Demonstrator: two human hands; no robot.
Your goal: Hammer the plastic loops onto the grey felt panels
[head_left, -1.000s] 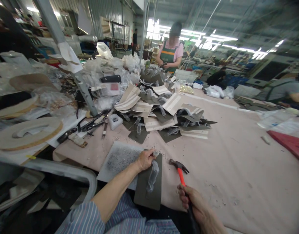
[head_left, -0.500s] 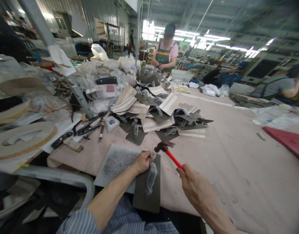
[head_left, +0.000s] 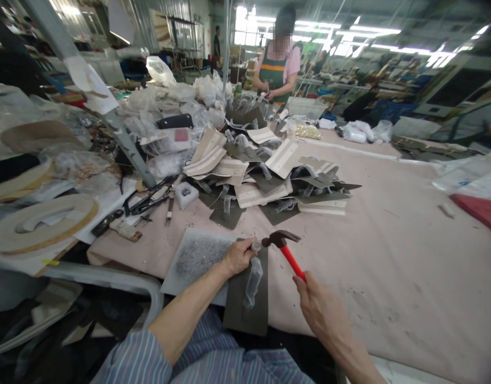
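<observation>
My left hand (head_left: 239, 257) is closed around a short metal punch (head_left: 256, 246), held upright over the top end of a dark grey-green panel (head_left: 259, 312). A handle wrapped in clear plastic (head_left: 252, 282) runs down the middle of that panel. The panel lies partly over a speckled white board (head_left: 193, 260) and hangs over the table's front edge. In my right hand (head_left: 315, 298) is the red grip of a claw hammer (head_left: 289, 255). Its dark head is just right of the punch's top, close beside it.
Behind the hands lies a heap of panels (head_left: 265, 170). Pliers (head_left: 149, 200), a white block (head_left: 186, 195) and tape rolls (head_left: 85, 213) are at the left, near a slanted metal post (head_left: 127, 144). Across the table (head_left: 393, 256) stands a person (head_left: 278, 69). A red board (head_left: 477, 218) lies right.
The camera view has shifted, so the table scene appears slightly higher and farther right. The hammer head is sharper now and still beside the punch. Both hands keep their holds.
</observation>
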